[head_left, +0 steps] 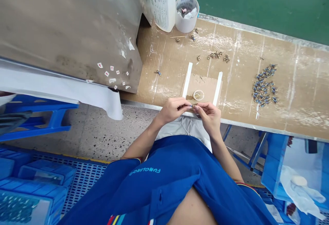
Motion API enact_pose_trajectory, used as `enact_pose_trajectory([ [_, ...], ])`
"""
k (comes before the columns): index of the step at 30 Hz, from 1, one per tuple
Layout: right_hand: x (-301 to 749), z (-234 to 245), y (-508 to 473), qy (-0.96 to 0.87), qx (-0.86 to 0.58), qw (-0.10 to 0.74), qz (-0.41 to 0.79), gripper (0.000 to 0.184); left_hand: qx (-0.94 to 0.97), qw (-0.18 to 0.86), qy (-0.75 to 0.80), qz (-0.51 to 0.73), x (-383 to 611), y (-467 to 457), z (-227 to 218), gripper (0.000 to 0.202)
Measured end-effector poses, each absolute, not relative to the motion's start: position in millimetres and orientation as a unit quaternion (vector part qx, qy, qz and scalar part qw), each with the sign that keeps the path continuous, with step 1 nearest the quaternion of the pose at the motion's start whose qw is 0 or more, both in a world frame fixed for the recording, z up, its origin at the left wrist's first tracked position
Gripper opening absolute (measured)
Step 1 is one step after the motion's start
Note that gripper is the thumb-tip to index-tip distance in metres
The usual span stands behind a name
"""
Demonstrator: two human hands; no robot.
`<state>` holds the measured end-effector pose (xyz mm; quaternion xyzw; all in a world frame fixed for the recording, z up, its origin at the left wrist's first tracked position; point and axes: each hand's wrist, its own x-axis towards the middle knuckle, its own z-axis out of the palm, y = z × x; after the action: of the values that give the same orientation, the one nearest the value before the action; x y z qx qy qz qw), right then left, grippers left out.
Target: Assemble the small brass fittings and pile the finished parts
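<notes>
Left hand [173, 110] and right hand [210, 115] meet on a small metal part [195, 105]

The small metal part, gold-toned with a bit of blue, sits between the two hands at the near edge of a cardboard-covered workbench [239, 94]. The left thumb and forefinger pinch its blue end; the right thumb and forefinger pinch the gold-toned side. How the remaining fingers are curled is hard to tell.

Just beyond the fingertips is a small round white dish [196, 98] on a cardboard pad [209, 86]. A white strip [187, 79] runs up the pad's left side and a second strip [218, 87] up its right, both slanting away from the fingers. Farther ahead, a cluster of little metal pieces [215, 55] lies loose. Well to the right of the fingers is a pile of blue-and-gold parts [263, 87]; to their left lies a lone blue-and-gold piece [158, 72]. Farthest ahead, slightly left, a white tub [185, 24] touches or nearly touches a white bottle [163, 7].
</notes>
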<state>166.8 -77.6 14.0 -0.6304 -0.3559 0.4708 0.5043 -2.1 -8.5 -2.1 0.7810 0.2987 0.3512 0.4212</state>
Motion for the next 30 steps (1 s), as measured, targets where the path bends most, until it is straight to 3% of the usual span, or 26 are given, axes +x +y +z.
enact_pose_trajectory([
  [10, 167.8, 9.3, -79.4, -0.396, -0.614, 0.494, 0.471, 0.04, 0.788, 0.408, 0.294, 0.356, -2.1, -7.5, -1.9, 0.019],
  [20, 174.9, 13.8, -76.5, -0.478, -0.611, 0.424, 0.468, 0.033, 0.802, 0.412, 0.282, 0.328, -4.1, -3.0, -4.4, 0.026],
  [25, 181.0, 13.9, -71.2, -0.487, -0.558, 0.413, 0.53, 0.032, 0.8, 0.441, 0.258, 0.315, -5.2, -0.9, -3.1, 0.021],
  [30, 174.4, 11.2, -72.3, -0.481, -0.576, 0.424, 0.507, 0.029, 0.785, 0.461, 0.283, 0.302, -4.3, -2.8, 0.3, 0.019],
])
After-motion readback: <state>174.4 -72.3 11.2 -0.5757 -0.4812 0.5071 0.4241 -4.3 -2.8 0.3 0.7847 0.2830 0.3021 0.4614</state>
